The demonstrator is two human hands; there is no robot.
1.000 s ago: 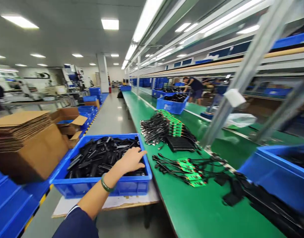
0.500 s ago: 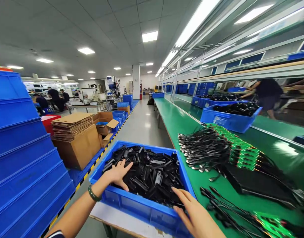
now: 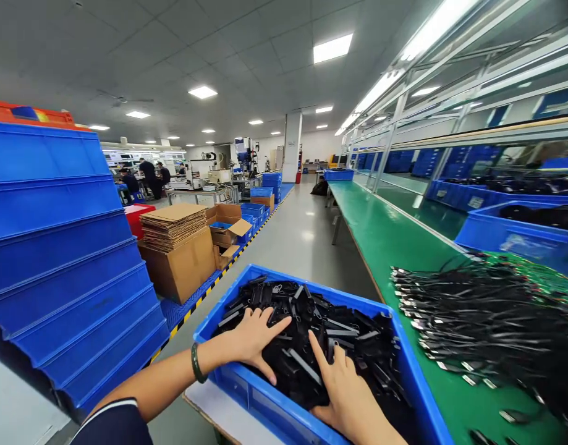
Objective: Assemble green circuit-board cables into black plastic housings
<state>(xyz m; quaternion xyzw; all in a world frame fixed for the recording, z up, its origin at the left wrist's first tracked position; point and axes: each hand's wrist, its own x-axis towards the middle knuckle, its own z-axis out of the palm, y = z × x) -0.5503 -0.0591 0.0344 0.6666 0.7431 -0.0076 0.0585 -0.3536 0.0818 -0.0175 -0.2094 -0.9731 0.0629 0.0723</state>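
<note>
Hands in a parts bin on a factory floor. From the head camera, we look down at our left hand point(image 3: 253, 337) and right hand point(image 3: 346, 395), both laid on a heap of black plastic parts point(image 3: 353, 337) that fills a blue bin point(image 3: 311, 285). Left hand: palm down, fingers spread flat on the pile toward the bin's near-left corner, closed round nothing. Right hand: fingers stretched out and pointing away from us into the heap, likewise gripping nothing that we can see. A green bracelet point(image 3: 195, 363) sits on the left wrist.

The parts are slim and long, and they lie crossed in every direction. One pale-edged strip point(image 3: 303, 366) runs slantwise in the gap between the hands, its far end toward the left thumb, its near end just beside the right index finger — we judge the right hand the nearer. Most of the heap lies ahead and to the right of both hands.

Just beside the bin on the right, a green bench point(image 3: 381, 228) carries bundled black cables point(image 3: 469, 309) — to the left stand stacked blue crates point(image 3: 56, 259) and cardboard boxes point(image 3: 179, 259).
</note>
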